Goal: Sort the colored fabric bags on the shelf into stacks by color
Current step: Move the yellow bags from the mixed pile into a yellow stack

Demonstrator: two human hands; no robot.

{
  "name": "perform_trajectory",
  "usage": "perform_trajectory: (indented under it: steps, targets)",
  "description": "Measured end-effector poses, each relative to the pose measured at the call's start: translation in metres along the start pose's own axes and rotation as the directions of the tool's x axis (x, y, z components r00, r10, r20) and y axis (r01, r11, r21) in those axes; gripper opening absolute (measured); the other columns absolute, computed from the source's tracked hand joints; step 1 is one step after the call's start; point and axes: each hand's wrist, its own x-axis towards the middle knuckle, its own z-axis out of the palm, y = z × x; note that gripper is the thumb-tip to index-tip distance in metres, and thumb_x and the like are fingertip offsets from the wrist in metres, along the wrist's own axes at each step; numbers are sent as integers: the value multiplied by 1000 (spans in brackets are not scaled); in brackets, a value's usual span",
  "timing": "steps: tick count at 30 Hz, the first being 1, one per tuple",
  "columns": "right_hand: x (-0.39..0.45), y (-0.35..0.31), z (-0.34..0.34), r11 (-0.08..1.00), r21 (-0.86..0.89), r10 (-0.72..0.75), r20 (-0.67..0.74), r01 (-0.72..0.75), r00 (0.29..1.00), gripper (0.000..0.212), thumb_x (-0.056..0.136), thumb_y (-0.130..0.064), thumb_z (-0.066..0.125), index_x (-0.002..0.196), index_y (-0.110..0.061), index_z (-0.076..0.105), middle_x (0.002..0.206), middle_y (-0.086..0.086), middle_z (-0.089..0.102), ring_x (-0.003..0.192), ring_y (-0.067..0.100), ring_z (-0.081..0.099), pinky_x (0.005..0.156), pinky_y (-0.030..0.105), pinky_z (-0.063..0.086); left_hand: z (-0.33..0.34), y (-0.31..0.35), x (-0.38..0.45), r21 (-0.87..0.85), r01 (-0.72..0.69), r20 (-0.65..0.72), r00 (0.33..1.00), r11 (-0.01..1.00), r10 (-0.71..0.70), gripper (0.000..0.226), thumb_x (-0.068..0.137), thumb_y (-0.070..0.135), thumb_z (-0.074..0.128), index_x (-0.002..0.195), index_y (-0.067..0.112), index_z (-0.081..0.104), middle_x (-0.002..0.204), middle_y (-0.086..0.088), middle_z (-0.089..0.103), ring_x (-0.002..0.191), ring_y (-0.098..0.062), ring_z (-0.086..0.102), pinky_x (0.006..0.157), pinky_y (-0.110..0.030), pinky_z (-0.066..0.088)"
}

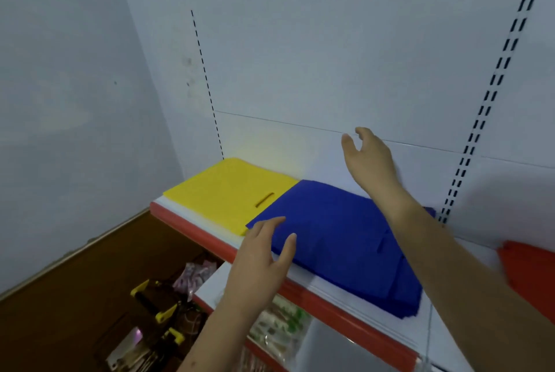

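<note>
Blue bags (pixel 339 239): a flat stack of deep-blue fabric on your shelf (pixel 192 223), its corner overlapping the yellow one; a slit handle shows near its right side.
Yellow bags (pixel 228 191): a flat stack at the shelf's left end, slit handle facing the blue stack.
Red bags (pixel 528 275): at the right edge, only partly in view.
Left hand (pixel 258 263): fingers loosely spread, holding nothing, at the blue stack's front corner; contact cannot be told.
Right hand (pixel 368 158): raised above the blue stack, fingers relaxed, empty.
Shelf: white top, red front edge, against a white slotted back panel (pixel 330 56).
Lower shelf (pixel 210 290): packaged goods (pixel 279 326), blurred.
Floor (pixel 60 311): brown.
</note>
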Motion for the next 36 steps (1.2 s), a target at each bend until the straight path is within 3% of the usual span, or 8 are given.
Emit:
perform_trajectory:
  steps: [3, 9, 13, 16, 20, 24, 28, 36]
  targets:
    - [9, -3, 43, 999, -21, 39, -15, -39, 999, 58, 102, -46, 39, 150, -14, 35, 152, 7, 41, 138, 23, 40, 113, 37, 32, -9, -39, 33, -39, -36, 35, 999, 999, 37, 53, 96, 60, 40, 142, 35, 44, 139, 23, 43, 127, 3, 42, 96, -14, 38]
    - [17, -17, 127, 986, -115, 110, -68, -117, 992, 59, 102, -45, 40, 150, -11, 34, 151, 10, 42, 137, 25, 41, 112, 38, 32, -41, -120, 99, -86, -124, 105, 985, 988, 133, 60, 92, 66, 36, 141, 33, 45, 138, 20, 46, 124, 0, 44, 95, -27, 45]
    - [20, -30, 180, 960, -201, 183, -73, -195, 980, 63, 102, -48, 40, 152, -10, 30, 153, 12, 39, 138, 27, 38, 111, 38, 32, -78, -179, 133, -82, -136, 163, 976, 987, 148, 57, 96, 60, 37, 143, 30, 45, 140, 13, 46, 105, -8, 53, 87, -31, 46]
    - [23, -31, 217, 923, -308, 220, -64, -229, 973, 67, 102, -50, 39, 154, -11, 26, 156, 12, 35, 140, 27, 35, 113, 40, 31, -98, -226, 167, 9, -113, 91, 990, 994, 112, 46, 100, 47, 47, 137, 22, 52, 137, 1, 52, 107, -23, 57, 92, -43, 45]
    - [23, -18, 259, 776, -565, 331, -13, -280, 944, 76, 100, -60, 33, 155, -11, 20, 157, 12, 33, 142, 29, 32, 117, 47, 26, -108, -279, 197, 224, -7, -73, 997, 975, 24, 44, 95, 37, 56, 131, 11, 59, 141, -13, 52, 133, -33, 44, 104, -54, 36]
    - [23, -1, 292, 608, -749, 414, 17, -263, 910, 85, 97, -66, 27, 156, -7, 14, 161, 14, 22, 149, 28, 18, 121, 51, 3, -106, -311, 209, 393, 94, 38, 992, 915, -118, 68, 97, 51, 45, 151, 9, 37, 162, -12, 24, 151, -29, 14, 120, -52, 13]
    - [27, 3, 298, 580, -774, 418, 13, -256, 908, 82, 99, -63, 27, 157, -6, 12, 163, 13, 16, 151, 25, 14, 122, 45, 2, -102, -312, 214, 484, 76, 103, 984, 872, -143, 72, 100, 55, 31, 155, 9, 26, 165, -5, 17, 152, -23, 10, 121, -52, 9]
    - [28, -14, 315, 457, -889, 218, 140, 26, 966, 42, 107, -32, 26, 142, -18, 45, 150, 7, 44, 140, 23, 37, 121, 46, 4, -101, -308, 217, 588, -43, 120, 992, 808, -34, 43, 102, 38, 41, 139, 23, 56, 162, -11, 25, 152, -35, 2, 118, -58, -7]
